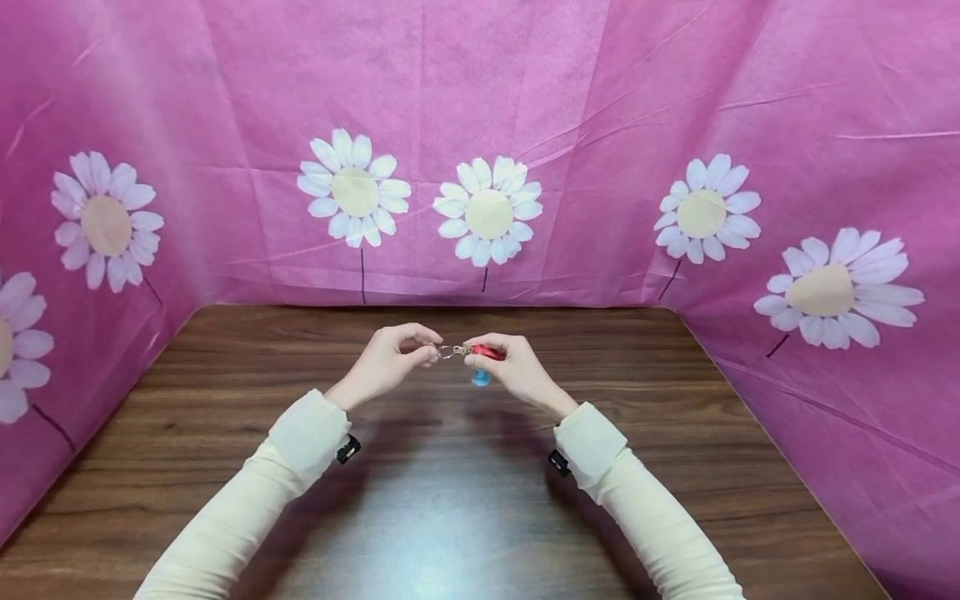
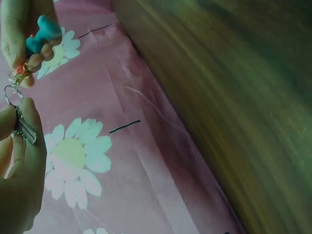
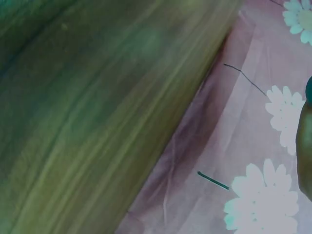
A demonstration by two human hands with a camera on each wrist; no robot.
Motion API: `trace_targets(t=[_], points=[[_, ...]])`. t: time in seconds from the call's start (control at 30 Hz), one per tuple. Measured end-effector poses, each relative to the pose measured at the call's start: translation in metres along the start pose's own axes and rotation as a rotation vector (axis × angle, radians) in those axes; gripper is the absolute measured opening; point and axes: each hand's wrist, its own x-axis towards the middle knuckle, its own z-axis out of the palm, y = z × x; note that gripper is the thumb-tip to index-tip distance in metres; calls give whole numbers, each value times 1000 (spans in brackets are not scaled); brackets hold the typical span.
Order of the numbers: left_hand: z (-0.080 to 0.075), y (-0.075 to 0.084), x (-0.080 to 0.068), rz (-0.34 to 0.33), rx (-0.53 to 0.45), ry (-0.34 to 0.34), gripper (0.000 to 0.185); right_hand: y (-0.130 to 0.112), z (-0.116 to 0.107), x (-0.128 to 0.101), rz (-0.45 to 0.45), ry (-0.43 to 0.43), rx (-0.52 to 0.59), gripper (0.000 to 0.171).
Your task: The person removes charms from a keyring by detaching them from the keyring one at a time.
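Cream sleeves (image 1: 247,492) nearest, left hand (image 1: 386,360) pinching key ring (image 1: 444,352), right hand (image 1: 513,367) gripping seemingly red-blue charm (image 1: 483,353), mid-table (image 1: 450,517).

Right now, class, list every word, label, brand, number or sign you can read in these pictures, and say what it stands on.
None: no readable text in any view. The keyring, the red piece, the pink daisy cloth and the wooden table carry no lettering.

We see the head view bright and sharp, glare on the table (image 1: 450,517) below the sleeves; both wrist views look dim, green-tinted, blurred.
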Motion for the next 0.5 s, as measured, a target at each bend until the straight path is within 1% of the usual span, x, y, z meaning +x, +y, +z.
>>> trace_targets(t=[0.13, 0.2, 0.27, 0.37, 0.4, 0.5], points=[[7, -7, 0, -59, -43, -88, 25, -15, 0, -5, -80, 55, -150, 21], [11, -10, -1, -78, -69, -126, 27, -11, 1, -4, -99, 73, -186, 20], [15, -12, -2, -93, -118, -157, 28, -5, 2, -1, -109, 79, -198, 20], [20, -14, -2, -100, -195, -183, 31, 10, 3, 3, -120, 84, -202, 21], [22, -15, -2, -106, -218, -187, 31, 12, 3, 4, -125, 87, -206, 21], [25, -15, -2, -131, -245, -175, 33, 14, 2, 4, -139, 96, -215, 21]])
